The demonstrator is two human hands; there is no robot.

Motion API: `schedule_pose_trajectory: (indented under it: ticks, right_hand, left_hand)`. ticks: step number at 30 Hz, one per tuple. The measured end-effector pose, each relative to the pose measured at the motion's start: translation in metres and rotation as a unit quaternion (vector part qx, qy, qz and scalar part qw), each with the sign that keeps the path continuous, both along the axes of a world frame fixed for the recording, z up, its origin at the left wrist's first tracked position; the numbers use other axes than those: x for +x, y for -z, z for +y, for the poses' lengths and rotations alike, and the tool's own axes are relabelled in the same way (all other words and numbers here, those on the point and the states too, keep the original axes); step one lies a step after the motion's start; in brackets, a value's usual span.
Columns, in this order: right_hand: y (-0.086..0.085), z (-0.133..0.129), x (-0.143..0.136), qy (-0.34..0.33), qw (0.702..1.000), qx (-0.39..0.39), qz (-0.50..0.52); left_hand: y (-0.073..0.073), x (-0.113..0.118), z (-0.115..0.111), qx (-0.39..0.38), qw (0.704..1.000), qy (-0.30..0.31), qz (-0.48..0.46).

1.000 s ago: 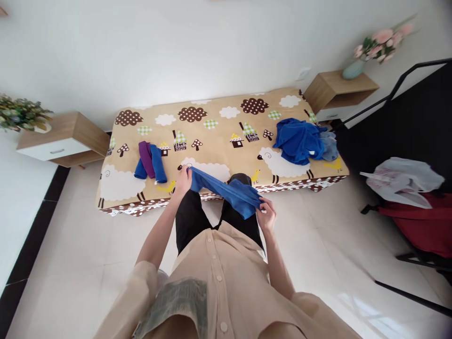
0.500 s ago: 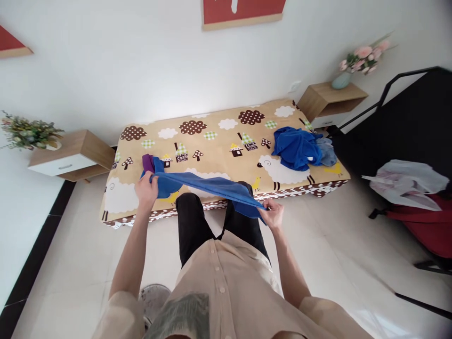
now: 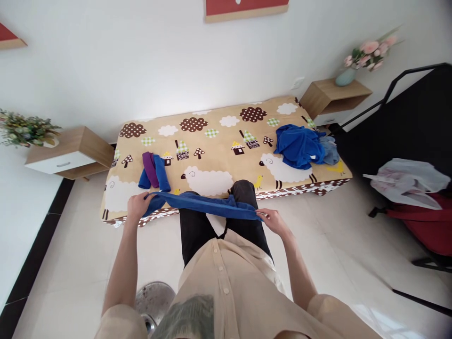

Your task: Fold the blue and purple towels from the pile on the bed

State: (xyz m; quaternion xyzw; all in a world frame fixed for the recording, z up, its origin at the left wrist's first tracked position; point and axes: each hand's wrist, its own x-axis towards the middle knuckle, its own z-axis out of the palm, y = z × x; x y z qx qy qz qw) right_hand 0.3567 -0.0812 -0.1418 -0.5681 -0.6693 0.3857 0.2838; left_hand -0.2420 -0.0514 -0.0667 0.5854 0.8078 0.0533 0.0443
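A blue cloth [image 3: 208, 203], like a towel, is stretched between my hands across my thighs, in front of the bed's near edge. Its left end is pinched in my left hand [image 3: 137, 207], its right end in my right hand [image 3: 273, 220]. Just beyond my left hand, rolled or folded cloths lie side by side on the bed: a purple cloth [image 3: 150, 169] between a blue one and another blue cloth [image 3: 162, 173]. On the bed's right part lies a crumpled blue cloth heap [image 3: 298, 146], with a grey-blue cloth [image 3: 330, 150] against it.
The bed [image 3: 215, 146] has a tan sheet with sheep and clouds. A left nightstand [image 3: 70, 153] and right nightstand [image 3: 334, 96] hold flowers. At right stands a black chair [image 3: 416, 117] near a plastic bag [image 3: 409, 181]. A round metal object [image 3: 155, 301] is on the floor by my left.
My hands have drawn the blue cloth back toward my body and slightly apart, uncovering the folded cloths and a printed sheep on the bed. The view has shifted slightly.
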Motion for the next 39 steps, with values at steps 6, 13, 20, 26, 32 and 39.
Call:
schedule_pose_trajectory:
  ticks: [6, 13, 20, 26, 32, 39]
  right_hand:
    - [0.002, 0.011, 0.015, -0.010, 0.998, 0.049, -0.028]
    - [0.009, -0.003, 0.005, -0.039, 0.999, 0.017, 0.009]
    - [0.018, -0.007, 0.012, -0.031, 0.999, 0.028, -0.015]
    - [0.029, -0.002, 0.017, 0.032, 0.994, 0.085, -0.054]
    - [0.037, 0.004, 0.016, 0.045, 0.997, 0.060, -0.028]
    - [0.042, 0.000, 0.016, 0.124, 0.990, 0.059, 0.043]
  left_hand:
    - [0.028, -0.027, -0.016, -0.103, 0.983, 0.101, -0.116]
    - [0.081, -0.058, -0.062, -0.085, 0.992, 0.012, -0.094]
    - [0.102, -0.072, -0.090, -0.055, 0.982, -0.126, -0.132]
    - [0.092, -0.073, -0.090, -0.012, 0.967, -0.194, -0.162]
    - [0.062, -0.068, -0.075, 0.041, 0.958, -0.187, -0.212]
    - [0.039, -0.067, -0.062, 0.082, 0.933, -0.221, -0.270]
